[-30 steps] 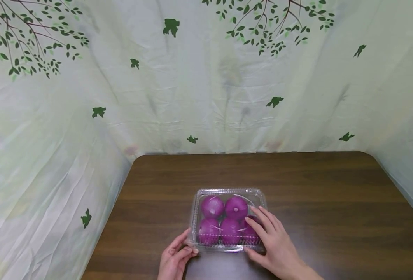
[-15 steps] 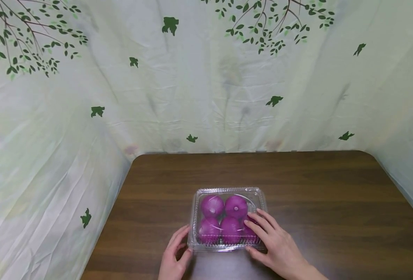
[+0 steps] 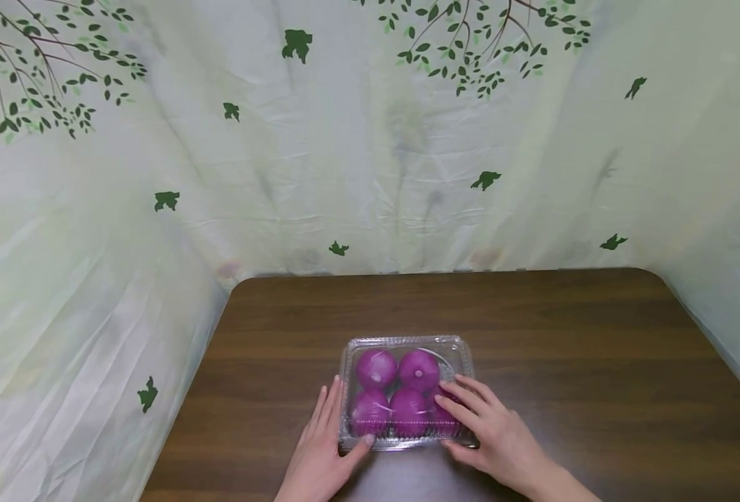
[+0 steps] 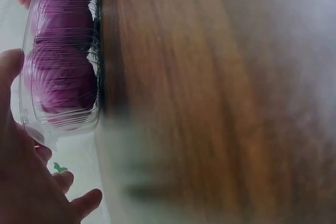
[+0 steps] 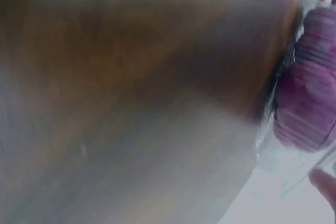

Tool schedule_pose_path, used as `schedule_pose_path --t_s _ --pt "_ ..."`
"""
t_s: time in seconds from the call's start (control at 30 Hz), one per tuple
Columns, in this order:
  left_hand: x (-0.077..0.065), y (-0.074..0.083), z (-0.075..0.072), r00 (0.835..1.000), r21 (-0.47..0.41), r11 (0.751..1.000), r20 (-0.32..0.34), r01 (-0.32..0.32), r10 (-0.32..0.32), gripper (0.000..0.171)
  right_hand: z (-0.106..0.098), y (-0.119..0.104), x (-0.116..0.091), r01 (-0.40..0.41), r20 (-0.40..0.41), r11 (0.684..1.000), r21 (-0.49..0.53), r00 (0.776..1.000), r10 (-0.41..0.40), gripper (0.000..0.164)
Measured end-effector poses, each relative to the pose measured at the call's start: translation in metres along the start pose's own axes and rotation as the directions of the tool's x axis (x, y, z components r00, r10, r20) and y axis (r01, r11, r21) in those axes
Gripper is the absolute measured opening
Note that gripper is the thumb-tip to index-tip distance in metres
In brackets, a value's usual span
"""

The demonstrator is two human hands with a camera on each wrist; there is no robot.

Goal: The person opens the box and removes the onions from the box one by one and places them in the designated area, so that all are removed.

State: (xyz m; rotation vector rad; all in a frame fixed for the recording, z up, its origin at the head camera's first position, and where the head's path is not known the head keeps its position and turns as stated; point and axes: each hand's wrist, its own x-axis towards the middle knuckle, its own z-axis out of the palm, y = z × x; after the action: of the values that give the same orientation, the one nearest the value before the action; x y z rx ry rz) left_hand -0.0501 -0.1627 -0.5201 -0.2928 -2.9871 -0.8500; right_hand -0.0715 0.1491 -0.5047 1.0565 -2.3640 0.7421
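Observation:
A clear plastic clamshell box [image 3: 460,357] with ribbed walls sits on the table, its lid down. Inside are several round purple onions [image 3: 377,369], also visible through the wall in the left wrist view. My left hand [image 3: 322,446] lies along the left side, fingers nearly straight, thumb at the front left corner. At the other end, my right hand [image 3: 498,434] spreads loosely bent fingers over the right part of the lid, covering one onion in part; its thumb is by the front edge. In the right wrist view only a fingertip [image 5: 324,183] shows beside the box's corner.
The dark brown wooden table [image 3: 571,341] has rounded far corners. Pale cloth [image 3: 370,153] printed with green leaves and branches hangs behind it and along both sides.
My left hand has shifted from the front left corner, its fingers straightening along the box's left side and its thumb moving onto the front corner. The right fingers have moved slightly nearer on the lid.

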Motion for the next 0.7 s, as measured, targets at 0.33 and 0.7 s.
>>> schedule_pose_path --t_s 0.33,0.7 --pt "0.002 0.001 -0.002 1.0 0.02 1.0 0.019 0.019 -0.019 0.102 -0.007 0.007 0.006 0.093 -0.052 0.994 0.065 0.995 -0.09 0.043" --pt "0.003 0.002 -0.003 0.998 -0.007 0.999 0.047 0.048 -0.047 0.103 -0.03 0.016 0.007 0.027 -0.063 0.99 0.139 0.998 -0.018 0.047"
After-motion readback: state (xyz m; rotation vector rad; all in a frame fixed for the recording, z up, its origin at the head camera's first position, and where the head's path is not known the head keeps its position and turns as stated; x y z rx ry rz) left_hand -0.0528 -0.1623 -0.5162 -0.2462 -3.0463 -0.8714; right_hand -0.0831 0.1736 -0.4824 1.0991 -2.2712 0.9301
